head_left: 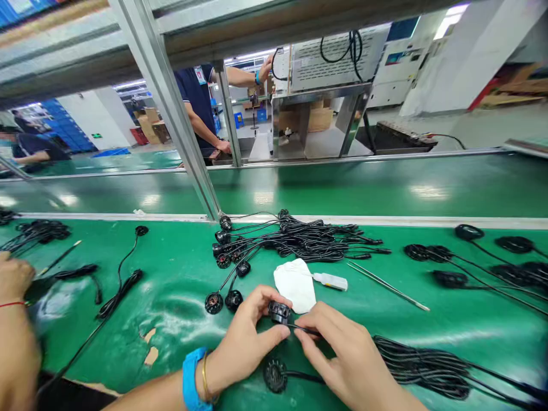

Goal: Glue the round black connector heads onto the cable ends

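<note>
My left hand (246, 339) pinches a small round black motor (279, 311) between thumb and fingers, just above the green mat (180, 285). My right hand (346, 354) grips the black wire (306, 330) that comes out of that motor. A white cloth (295, 283) lies right behind the motor. Another black motor (274, 375) with its cable rests on the mat under my wrists. A bundle of black cables (428, 371) lies to the right of my right hand.
A pile of wired motors (295, 237) sits behind the cloth, with a white pen-like tool (330, 280) and thin metal tweezers (387, 286) beside it. More motors (466, 268) lie at right. Another person's hand (15, 319) is at left. A metal post (171, 108) rises ahead. A person (201, 108) stands beyond the conveyor.
</note>
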Available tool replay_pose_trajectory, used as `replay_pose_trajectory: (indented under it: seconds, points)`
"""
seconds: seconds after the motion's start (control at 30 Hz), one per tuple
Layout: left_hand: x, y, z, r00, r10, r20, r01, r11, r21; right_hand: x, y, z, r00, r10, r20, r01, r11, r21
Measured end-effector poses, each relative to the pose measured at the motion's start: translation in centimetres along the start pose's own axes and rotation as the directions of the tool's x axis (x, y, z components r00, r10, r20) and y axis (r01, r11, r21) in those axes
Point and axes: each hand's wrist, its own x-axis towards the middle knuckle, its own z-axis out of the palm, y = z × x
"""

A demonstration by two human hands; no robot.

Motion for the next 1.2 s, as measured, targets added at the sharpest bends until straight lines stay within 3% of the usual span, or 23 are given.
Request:
replay_pose_trajectory:
  seconds: [0.17, 0.43, 0.63, 1.2]
  points:
    - [-0.33, -0.11, -0.03, 0.995, 0.085, -0.061, -0.081, 0.994, 0.067, -0.2, 0.07, 0.34, 0.997, -0.075, -0.019, 0.073, 0.996, -0.052]
    - [-0.2, -0.48, 0.18, 0.987, 0.141, -0.074, -0.136, 0.988, 0.076, -0.22, -0.09, 0.3, 0.989, -0.143, -0.025, 0.14, 0.986, -0.091]
    - [-0.22, -0.24, 0.0, 0.97, 0.242, -0.003, -0.237, 0.949, 0.209, 0.15, -0.51, 0.02, 0.985, -0.167, -0.042, 0.161, 0.98, -0.117]
    - [-0.25, -0.27, 0.09, 0.964, 0.263, -0.032, -0.25, 0.943, 0.222, 0.05, -0.35, 0.38, 0.986, -0.161, -0.043, 0.156, 0.983, -0.095]
